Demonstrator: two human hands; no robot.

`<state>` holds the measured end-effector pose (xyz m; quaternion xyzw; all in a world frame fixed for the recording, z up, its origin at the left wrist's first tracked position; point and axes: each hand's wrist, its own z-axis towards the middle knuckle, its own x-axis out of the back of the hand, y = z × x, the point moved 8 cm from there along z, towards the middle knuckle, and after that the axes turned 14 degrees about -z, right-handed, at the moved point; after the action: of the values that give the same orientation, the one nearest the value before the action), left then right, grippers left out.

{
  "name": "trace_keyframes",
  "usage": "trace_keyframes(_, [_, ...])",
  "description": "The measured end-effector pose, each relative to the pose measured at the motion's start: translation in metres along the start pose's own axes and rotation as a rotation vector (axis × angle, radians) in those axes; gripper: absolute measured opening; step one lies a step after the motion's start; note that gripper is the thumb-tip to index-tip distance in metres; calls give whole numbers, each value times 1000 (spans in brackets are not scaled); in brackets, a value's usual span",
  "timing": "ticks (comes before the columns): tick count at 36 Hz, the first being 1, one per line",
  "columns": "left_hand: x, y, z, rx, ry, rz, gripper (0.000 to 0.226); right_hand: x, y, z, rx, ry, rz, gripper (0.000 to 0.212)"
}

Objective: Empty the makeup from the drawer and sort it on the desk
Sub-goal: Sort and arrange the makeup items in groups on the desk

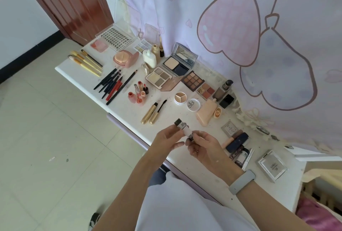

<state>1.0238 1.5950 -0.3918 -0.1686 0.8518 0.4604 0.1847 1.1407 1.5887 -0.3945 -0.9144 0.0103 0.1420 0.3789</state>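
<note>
Your left hand and right hand both pinch a small white tube with a black cap. You hold it above the desk, just in front of the two gold mascaras.

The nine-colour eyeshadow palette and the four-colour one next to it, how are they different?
The nine-pan palette has a dark frame and small warm brown and orange squares; the four-pan palette has a pale pinkish case and bigger beige and grey pans. The four-pan's lid shows, folded open flat; no lid shows on the nine-pan. Both lie open, side by side on the white desk.
</note>
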Motion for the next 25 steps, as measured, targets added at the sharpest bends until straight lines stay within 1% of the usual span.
trace_keyframes(1, [2,2,0,-39,29,2,22,0,-1,1,9,11,-56,6])
trace_keyframes(3, [10,8,-2,-119,135,9,17,3,-3,2,18,54,-234,12])
trace_keyframes(5, [15,14,-4,-178,180,16,12,9,-5,4,24,110,-364,12])
trace_keyframes(7, [15,18,-5,-212,167,86,10,16,-8,6,34,156,-425,8])
trace_keyframes(9, [15,21,-7,-241,151,223,10,19,-13,7,59,172,-462,9])
trace_keyframes(12, [18,18,-8,-263,103,382,20,12,-21,7,83,117,-500,20])
trace_keyframes(14, [21,15,-9,-270,57,474,28,3,-23,8,76,85,-593,27])
trace_keyframes(16, [23,11,-9,-250,42,533,32,-4,-23,10,69,66,-686,33])
trace_keyframes(19, [27,8,-10,-206,75,519,26,-9,-22,11,86,65,-770,31])
trace_keyframes(20, [29,9,-10,-202,85,512,20,-11,-21,11,98,58,-790,27])
trace_keyframes(22, [32,12,-12,-192,103,487,7,-14,-21,12,126,40,-803,10])
trace_keyframes(23, [35,13,-13,-187,120,464,4,-16,-22,12,149,26,-788,8])
trace_keyframes(25, [42,16,-14,-180,162,433,7,-20,-23,13,178,2,-737,19])
